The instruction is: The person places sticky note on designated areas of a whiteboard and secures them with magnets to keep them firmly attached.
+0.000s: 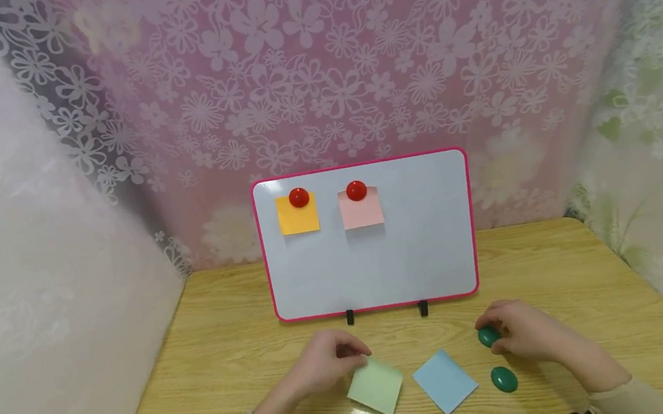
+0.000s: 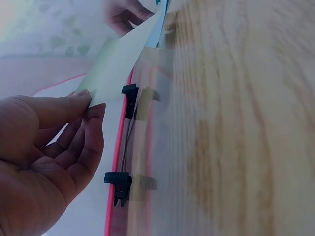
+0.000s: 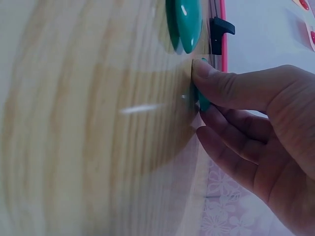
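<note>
My left hand (image 1: 354,353) pinches the upper corner of a light green sticky note (image 1: 376,386) that lies on the wooden table (image 1: 232,357). In the left wrist view the green note (image 2: 118,59) is held between thumb and fingers (image 2: 93,110). My right hand (image 1: 492,339) grips a green round magnet (image 1: 487,336) on the table; its thumb (image 3: 216,78) and fingers close on the green magnet (image 3: 203,102). A second green magnet (image 1: 504,379) (image 3: 185,22) lies loose just in front of it. A blue sticky note (image 1: 446,381) lies between the hands.
A pink-framed whiteboard (image 1: 424,251) stands upright behind the hands on two black feet (image 2: 129,98). Red magnets (image 1: 299,198) pin an orange note (image 1: 298,218) and a pink note (image 1: 361,211) near its top. Flowered curtains close off the back and sides.
</note>
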### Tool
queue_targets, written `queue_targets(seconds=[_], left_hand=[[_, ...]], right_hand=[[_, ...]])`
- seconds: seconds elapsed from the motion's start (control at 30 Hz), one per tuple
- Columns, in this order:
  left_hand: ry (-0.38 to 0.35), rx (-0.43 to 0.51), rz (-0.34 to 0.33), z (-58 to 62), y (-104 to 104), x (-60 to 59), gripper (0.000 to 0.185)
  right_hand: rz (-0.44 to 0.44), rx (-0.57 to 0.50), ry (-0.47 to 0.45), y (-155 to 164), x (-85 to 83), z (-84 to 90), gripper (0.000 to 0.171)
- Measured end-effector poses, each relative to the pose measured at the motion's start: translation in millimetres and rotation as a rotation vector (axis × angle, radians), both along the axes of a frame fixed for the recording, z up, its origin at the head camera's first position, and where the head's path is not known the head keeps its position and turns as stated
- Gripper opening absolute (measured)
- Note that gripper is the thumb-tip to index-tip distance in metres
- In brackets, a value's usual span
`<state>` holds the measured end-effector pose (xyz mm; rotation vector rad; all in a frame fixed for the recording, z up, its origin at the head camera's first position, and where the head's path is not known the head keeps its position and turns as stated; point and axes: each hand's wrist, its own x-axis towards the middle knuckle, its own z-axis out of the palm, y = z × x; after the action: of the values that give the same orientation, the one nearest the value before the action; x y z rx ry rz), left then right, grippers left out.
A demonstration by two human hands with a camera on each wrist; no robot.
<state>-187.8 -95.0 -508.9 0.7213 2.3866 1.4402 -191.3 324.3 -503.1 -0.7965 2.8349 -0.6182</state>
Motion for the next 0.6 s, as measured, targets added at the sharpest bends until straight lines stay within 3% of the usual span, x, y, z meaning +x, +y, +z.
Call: queue_targets(seconds=[0.6], left_hand=[[-0.085, 0.100, 0.075, 0.6, -7.2, -2.9, 0.009]], right_hand=[[0.031, -0.075, -0.027, 5.3, 0.8, -0.3, 0.035]])
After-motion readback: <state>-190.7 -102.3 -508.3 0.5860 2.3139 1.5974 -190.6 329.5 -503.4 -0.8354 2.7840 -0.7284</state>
